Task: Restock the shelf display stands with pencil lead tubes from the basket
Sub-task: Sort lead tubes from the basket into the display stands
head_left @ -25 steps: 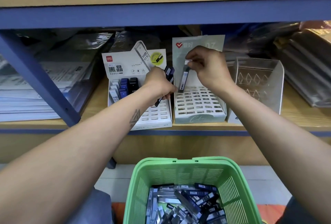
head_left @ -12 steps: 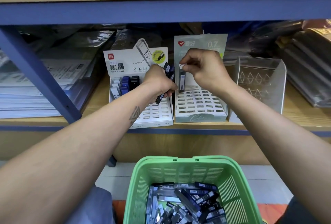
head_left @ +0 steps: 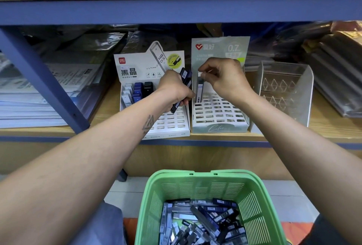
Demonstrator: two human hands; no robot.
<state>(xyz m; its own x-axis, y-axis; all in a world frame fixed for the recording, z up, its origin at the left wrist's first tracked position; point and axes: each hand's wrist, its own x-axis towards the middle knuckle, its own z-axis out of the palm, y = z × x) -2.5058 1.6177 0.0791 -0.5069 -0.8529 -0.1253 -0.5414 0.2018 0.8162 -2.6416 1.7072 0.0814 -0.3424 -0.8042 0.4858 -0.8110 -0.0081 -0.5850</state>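
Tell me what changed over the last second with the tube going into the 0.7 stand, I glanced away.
Little. The right hand keeps its pinch on the top of the single tube, upright at the back left of the 0.7 stand; whether it went lower cannot be told. Nothing was released. The left hand still grips its bundle of tubes over the 0.5 stand. The basket is unchanged.

Two slotted display stands sit side by side on the shelf (head_left: 323,127) — the left stand (head_left: 168,127) touching the right stand (head_left: 219,115). A clear holder (head_left: 286,92) stands just right of them, stacked paper packs (head_left: 39,95) lie at far left beyond the slanted post (head_left: 39,80). Tubes (head_left: 137,92) fill the left stand's back-left slots. Below, in front of the shelf, the basket (head_left: 195,186) holds loose tubes (head_left: 199,223) — piled crosswise.
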